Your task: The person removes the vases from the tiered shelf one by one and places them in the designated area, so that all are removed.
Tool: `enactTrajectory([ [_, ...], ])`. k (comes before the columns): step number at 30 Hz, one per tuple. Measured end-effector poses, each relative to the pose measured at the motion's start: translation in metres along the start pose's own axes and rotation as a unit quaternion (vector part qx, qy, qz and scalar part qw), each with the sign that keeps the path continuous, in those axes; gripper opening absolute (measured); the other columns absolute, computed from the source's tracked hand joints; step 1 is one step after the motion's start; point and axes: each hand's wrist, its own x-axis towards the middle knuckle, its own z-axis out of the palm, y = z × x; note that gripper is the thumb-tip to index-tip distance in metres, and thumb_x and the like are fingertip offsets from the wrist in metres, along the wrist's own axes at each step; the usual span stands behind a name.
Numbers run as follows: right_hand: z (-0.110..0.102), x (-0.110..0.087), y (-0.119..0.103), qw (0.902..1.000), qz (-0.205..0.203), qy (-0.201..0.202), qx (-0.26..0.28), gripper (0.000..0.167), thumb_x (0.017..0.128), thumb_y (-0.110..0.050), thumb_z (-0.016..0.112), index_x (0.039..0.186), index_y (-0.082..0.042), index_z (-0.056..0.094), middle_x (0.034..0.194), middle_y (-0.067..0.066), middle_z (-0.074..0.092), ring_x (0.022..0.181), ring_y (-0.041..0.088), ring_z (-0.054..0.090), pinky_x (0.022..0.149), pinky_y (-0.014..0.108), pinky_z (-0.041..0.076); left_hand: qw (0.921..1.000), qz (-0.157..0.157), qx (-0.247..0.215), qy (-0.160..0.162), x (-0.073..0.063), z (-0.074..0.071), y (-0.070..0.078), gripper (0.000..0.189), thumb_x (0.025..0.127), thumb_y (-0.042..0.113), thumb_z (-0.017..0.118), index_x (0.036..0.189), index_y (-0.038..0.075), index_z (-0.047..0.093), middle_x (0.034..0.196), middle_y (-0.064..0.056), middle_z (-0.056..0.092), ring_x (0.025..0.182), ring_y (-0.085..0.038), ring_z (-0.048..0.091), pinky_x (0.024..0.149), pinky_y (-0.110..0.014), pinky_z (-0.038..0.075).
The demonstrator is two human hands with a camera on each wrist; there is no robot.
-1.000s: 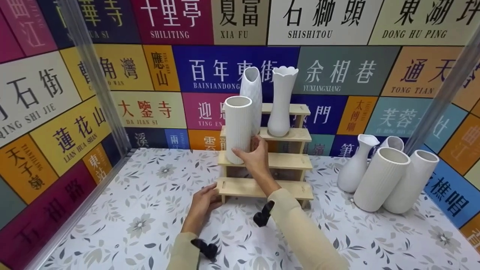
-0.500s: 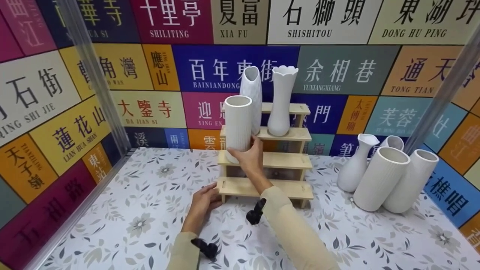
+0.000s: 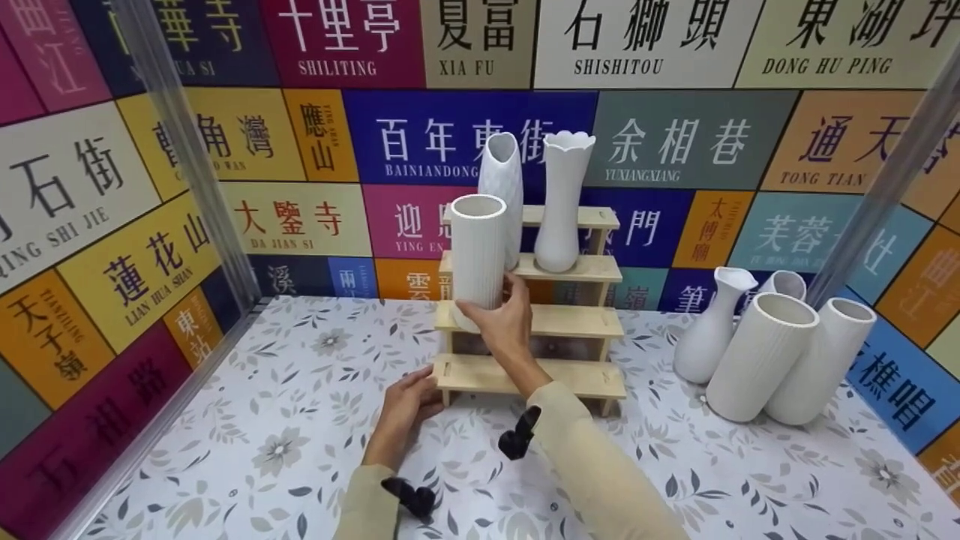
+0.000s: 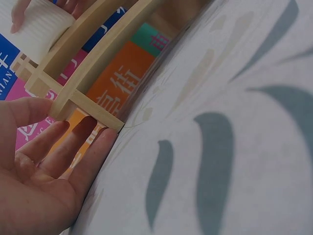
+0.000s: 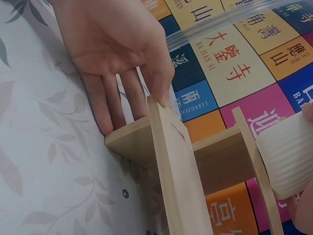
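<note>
My right hand [image 3: 507,322] grips the lower part of a white ribbed cylindrical vase [image 3: 478,247], thumb in front and fingers round its right side. The vase is upright at the left end of the second step from the bottom of a pale wooden stepped stand [image 3: 529,375]; the thumb partly hides its base. At the stand's bottom left corner my left hand [image 3: 407,405] holds the step end. In the left wrist view, the thumb presses the step's end and the fingers lie by the leg. Higher up stand a slant-mouthed vase [image 3: 511,180] and a scalloped-rim vase [image 3: 561,202].
Several white vases stand close together on the right: a narrow-necked one [image 3: 709,330], a ribbed one [image 3: 765,360], a smooth one [image 3: 825,367] and one behind. A floral cloth [image 3: 262,420] covers the table. Colourful lettered panels [image 3: 300,217] rise behind the stand.
My right hand has shifted slightly left on the vase, and the vase stands marginally lower than half a second ago. My left hand stays at the stand's corner.
</note>
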Motion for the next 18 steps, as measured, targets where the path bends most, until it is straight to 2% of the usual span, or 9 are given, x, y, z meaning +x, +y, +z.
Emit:
enactTrajectory([
  [8,-0.021,-0.017,-0.001,0.9996,0.023,-0.004,0.013,0.084,0.070,-0.027,0.090,0.141,-0.013,0.047,0.136,0.012,0.056,0.124,0.031,0.056,0.105,0.045,0.050,0.9999,-0.006,-0.008,-0.008,-0.003,0.000,0.000,0.051,0.096,0.017,0.060,0.145,0.003,0.051,0.126,-0.024,0.068,0.100,-0.024,0.072,0.086,-0.035,0.061],
  [18,-0.059,-0.042,0.001,1.0000,-0.001,-0.001,0.000,0.085,0.068,-0.022,0.092,0.140,-0.014,0.048,0.135,0.011,0.057,0.121,0.031,0.058,0.103,0.047,0.051,0.9999,-0.009,0.008,0.002,-0.002,0.000,0.002,0.050,0.097,0.019,0.060,0.144,0.004,0.053,0.128,-0.024,0.067,0.100,-0.023,0.072,0.087,-0.035,0.061],
])
